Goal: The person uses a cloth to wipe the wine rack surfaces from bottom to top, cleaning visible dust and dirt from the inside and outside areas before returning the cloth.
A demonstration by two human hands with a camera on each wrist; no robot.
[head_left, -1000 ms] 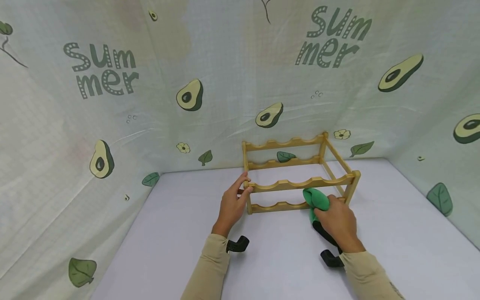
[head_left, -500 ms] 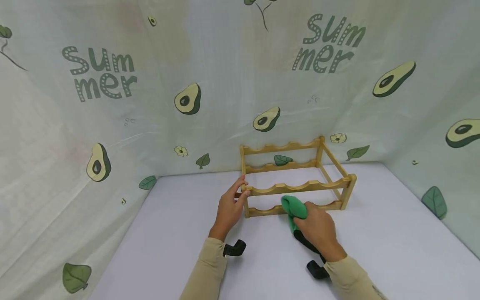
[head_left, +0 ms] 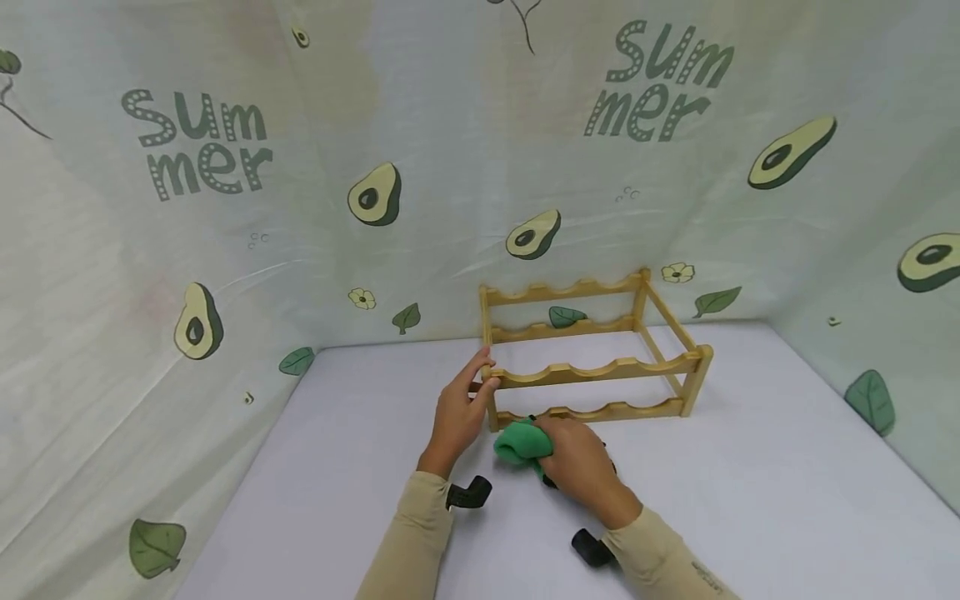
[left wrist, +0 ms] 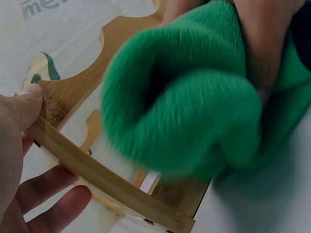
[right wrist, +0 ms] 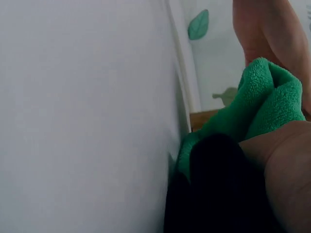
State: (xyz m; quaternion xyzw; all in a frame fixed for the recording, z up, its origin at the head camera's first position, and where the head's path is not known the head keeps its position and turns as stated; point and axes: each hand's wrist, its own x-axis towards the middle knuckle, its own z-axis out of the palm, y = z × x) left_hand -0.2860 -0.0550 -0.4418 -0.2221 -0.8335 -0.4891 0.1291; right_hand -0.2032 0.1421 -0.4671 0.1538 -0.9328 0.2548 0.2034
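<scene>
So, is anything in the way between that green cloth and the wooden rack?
No, nothing visible. The right hand holds the green cloth near the wooden rack; the left hand holds its left end.

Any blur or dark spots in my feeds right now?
Head: evenly lit, rack reasonably clear; left wrist: cloth blurred along its lower edge, soft shadow on the table beside it; right wrist: dim, with a black shape lacking detail at the bottom.
</scene>
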